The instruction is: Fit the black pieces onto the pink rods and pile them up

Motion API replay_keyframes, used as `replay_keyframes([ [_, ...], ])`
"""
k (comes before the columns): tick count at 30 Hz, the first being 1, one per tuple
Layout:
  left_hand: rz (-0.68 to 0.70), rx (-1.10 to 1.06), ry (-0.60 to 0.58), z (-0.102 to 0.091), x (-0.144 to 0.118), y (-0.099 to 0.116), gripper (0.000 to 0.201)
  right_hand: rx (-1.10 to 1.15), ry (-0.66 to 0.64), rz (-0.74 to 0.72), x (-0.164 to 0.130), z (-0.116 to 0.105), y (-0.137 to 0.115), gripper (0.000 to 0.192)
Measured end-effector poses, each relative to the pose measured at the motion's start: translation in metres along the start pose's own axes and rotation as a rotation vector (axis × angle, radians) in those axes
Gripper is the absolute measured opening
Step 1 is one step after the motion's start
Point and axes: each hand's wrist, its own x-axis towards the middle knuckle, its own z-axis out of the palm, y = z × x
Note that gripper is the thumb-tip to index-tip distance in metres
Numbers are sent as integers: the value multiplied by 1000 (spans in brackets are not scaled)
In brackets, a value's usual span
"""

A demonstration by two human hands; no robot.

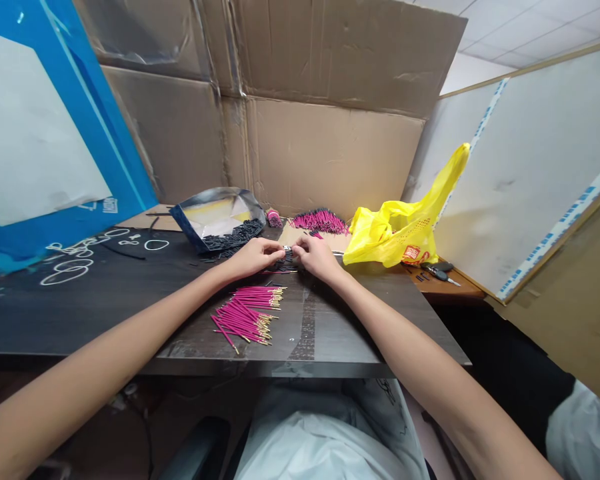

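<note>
Both hands meet at the far middle of the dark surface [105, 300], fingertips drawn together over a small dark piece [287, 254] between them. The left hand [255, 257] pinches it from one side and the right hand [316, 257] from the other; it looks like a short black sleeve with a pink wire end, though it is too small to tell for certain. Holding it from both sides probably keeps the tiny parts steady and aligned.

Just nearer the body than the hands lies a fanned heap of pink wires [245, 313] with metal tips, close enough for either hand to take from. Beyond the left hand a shiny open bag [215, 217] spills black tube pieces [233, 237] toward the hands. Beyond the right hand sits a second bundle of pink wires [320, 221], and further to that side a crumpled yellow plastic bag [405, 230] with keys [437, 270] beside it. Cardboard walls [330, 153] close in the far side.
</note>
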Motion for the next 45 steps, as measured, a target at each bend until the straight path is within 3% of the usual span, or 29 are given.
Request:
replay_keyframes([
  [29,-5,-21,-24,2,1,-3,35,-30,-24,45,1,6,4,12],
  [37,23,5,-41,3,2,-3,36,-55,-49,-47,-1,7,3,13],
  [45,43,59,-4,4,0,2,36,-232,-65,-178,-7,3,-6,33],
])
